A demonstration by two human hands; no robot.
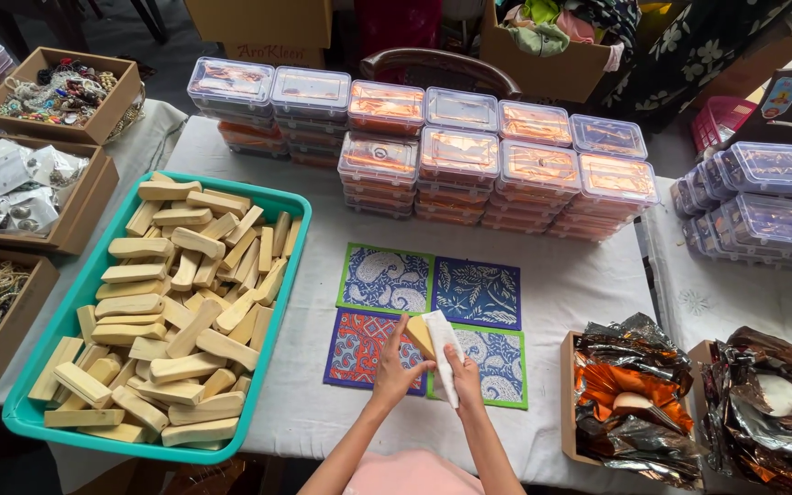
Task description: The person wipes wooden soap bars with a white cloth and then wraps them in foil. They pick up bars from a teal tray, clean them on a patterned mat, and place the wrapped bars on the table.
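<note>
My left hand (397, 362) grips a pale wooden block (420, 335) over the table's near middle. My right hand (465, 374) presses a white cloth or paper (443, 351) against that block. Both hands hover above four patterned square mats (476, 291), two blue ones with green or blue borders at the back, a red-and-blue one and a blue one at the front. A teal tray (291, 240) on the left is piled with several similar wooden blocks (172, 312).
Stacks of clear lidded plastic boxes (458, 156) line the back of the white-clothed table, with more at the right (763, 206). Two cardboard boxes with crinkled foil (639, 394) sit at the right front. Brown boxes of jewellery (57, 92) stand at the left.
</note>
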